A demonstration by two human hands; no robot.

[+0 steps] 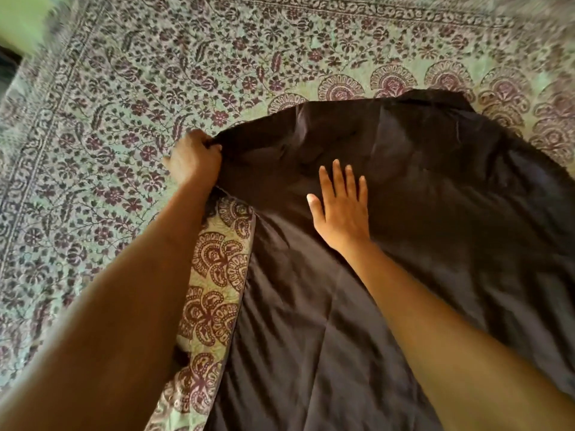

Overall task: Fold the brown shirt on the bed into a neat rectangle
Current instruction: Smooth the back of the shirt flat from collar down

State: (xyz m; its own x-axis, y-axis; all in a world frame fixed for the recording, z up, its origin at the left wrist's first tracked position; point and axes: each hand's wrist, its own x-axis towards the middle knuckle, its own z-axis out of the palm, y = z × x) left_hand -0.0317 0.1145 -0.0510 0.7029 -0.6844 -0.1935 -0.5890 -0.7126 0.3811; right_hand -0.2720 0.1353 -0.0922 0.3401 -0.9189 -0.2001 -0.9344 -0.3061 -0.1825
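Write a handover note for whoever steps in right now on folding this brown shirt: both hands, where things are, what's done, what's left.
Left hand: grips the upper left edge of the dark brown cloth shirt in a fist.
Right hand: flat, fingers straight, pressing on the shirt's middle.
Shirt: spread out, wrinkled, on the floral patterned bedspread.
Done: shirt laid out; no finished fold visible.
Left: fold the sides in, then fold it into a rectangle.
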